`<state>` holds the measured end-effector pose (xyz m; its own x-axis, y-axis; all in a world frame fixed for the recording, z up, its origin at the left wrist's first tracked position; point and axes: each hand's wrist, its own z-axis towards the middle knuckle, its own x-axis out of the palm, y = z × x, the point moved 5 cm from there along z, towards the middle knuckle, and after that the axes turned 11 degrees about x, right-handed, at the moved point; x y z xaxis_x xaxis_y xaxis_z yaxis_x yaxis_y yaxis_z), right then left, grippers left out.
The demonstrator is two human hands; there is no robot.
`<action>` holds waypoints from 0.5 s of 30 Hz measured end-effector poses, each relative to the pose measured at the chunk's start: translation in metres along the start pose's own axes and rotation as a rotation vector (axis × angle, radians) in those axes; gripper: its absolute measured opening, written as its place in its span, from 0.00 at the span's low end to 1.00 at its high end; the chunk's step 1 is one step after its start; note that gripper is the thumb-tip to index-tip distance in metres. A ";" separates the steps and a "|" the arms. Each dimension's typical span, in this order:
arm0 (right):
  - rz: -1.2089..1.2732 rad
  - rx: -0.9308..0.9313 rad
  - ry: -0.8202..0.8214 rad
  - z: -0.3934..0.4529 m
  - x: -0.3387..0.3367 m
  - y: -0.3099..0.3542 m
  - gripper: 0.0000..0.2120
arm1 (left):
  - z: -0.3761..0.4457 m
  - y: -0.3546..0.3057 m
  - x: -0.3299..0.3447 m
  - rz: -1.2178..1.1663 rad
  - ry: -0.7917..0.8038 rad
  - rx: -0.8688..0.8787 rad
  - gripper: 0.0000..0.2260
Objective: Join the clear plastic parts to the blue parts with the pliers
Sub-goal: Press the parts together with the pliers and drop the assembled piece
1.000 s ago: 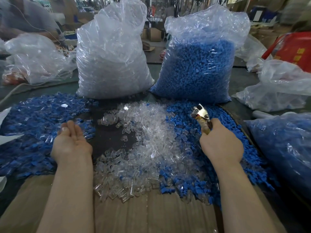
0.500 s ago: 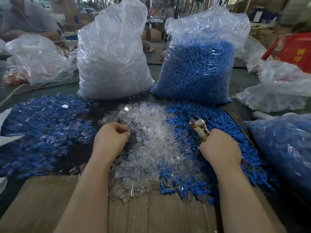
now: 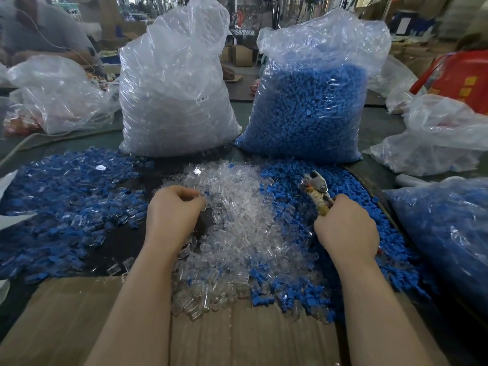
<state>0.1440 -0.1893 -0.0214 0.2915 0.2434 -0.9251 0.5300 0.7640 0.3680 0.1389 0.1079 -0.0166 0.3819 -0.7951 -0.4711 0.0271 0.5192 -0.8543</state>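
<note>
the loose heap of clear plastic parts (image 3: 237,220) is spread between the two hands, directly under and just right of the left hand (image 3: 173,215). that hand is the nearer one to the clear heap; its fingers are curled down into the top of the pile, and whether a single piece is already pinched cannot be told, since the fingertips are hidden among the parts. the individual clear pieces lie every way, so no common long axis can be read.

the blue parts (image 3: 290,180) are heaped just left of and beyond the right hand (image 3: 346,228), and more are banked under and around it. the pliers (image 3: 315,188) are gripped by the handles in that hand, fingers wrapped tight around them; the long axis runs from the fist up and away toward the left, the nose pointing at the blue heap and hanging just above it. the jaws look slightly parted with nothing seen between them.

farther out, a bag of clear parts (image 3: 174,88) and a bag of blue parts (image 3: 311,101) stand upright beyond both hands, and a mixed heap (image 3: 66,202) lies left of the left hand.
</note>
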 end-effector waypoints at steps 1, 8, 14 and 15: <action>0.026 -0.004 0.002 0.001 -0.001 0.000 0.06 | 0.000 -0.002 0.001 -0.074 -0.008 -0.015 0.03; 0.090 -0.126 0.264 0.004 0.009 0.007 0.07 | -0.001 -0.006 0.006 -0.395 -0.063 -0.091 0.04; 0.101 -0.215 0.278 0.001 0.010 0.015 0.07 | -0.003 -0.007 0.000 -0.452 -0.166 -0.084 0.04; 0.089 -0.217 0.262 0.001 0.010 0.015 0.07 | -0.003 -0.008 0.000 -0.465 -0.170 -0.081 0.03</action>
<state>0.1554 -0.1757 -0.0255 0.0996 0.4389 -0.8930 0.3221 0.8349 0.4463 0.1359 0.1033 -0.0105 0.4921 -0.8705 0.0003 0.1607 0.0905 -0.9828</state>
